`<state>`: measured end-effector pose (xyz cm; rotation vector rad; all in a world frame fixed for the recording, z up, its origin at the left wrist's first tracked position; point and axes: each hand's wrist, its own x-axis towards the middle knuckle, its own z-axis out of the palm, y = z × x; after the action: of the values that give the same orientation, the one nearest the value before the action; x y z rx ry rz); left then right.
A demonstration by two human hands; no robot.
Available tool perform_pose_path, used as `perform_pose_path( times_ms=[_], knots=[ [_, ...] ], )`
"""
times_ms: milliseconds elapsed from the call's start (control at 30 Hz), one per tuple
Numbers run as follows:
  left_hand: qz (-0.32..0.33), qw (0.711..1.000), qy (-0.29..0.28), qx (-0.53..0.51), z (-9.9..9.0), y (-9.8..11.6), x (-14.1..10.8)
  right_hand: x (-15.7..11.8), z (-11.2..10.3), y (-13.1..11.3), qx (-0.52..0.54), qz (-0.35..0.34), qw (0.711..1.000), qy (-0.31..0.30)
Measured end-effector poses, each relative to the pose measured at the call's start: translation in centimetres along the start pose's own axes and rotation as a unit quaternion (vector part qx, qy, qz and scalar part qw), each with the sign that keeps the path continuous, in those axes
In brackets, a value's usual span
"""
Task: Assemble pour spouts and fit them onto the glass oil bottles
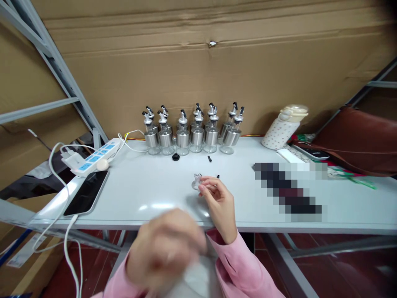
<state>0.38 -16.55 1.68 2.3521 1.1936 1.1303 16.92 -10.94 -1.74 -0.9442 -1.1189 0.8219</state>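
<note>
Between its thumb and fingers, my right hand point(218, 200) pinches a small silvery, partly clear spout piece point(196, 181) just above the white table. My left hand point(167, 248) is smeared by motion in front of the table's near edge, and its fingers cannot be made out. Beyond the hands, several glass bottles with steel bands and pourer tops point(182, 138) stand in rows. A round black cap point(175, 157) and a small black piece point(210, 159) lie in front of them. Another small black piece point(218, 176) shows just behind my right hand.
A power strip point(99, 156) with white cables and a phone point(87, 192) are on the left. At the right are a dotted flask point(281, 130), a brown bag point(353, 138), a dark device point(311, 152) and a pixelated area. Cardboard point(186, 74) rises behind the table point(139, 178).
</note>
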Motion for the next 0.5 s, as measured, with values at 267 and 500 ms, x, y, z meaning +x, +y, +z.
perform_pose_path(
  times_ms=[267,500],
  knots=[
    [0.021,1.000,0.016,-0.003,5.4,-4.1,4.3,-0.1,0.0,0.0,0.018,0.028,0.999,-0.005],
    [0.043,0.998,0.043,0.036,5.7,-4.0,3.8,-0.3,0.0,0.2,0.037,0.039,0.997,-0.056]
  ],
)
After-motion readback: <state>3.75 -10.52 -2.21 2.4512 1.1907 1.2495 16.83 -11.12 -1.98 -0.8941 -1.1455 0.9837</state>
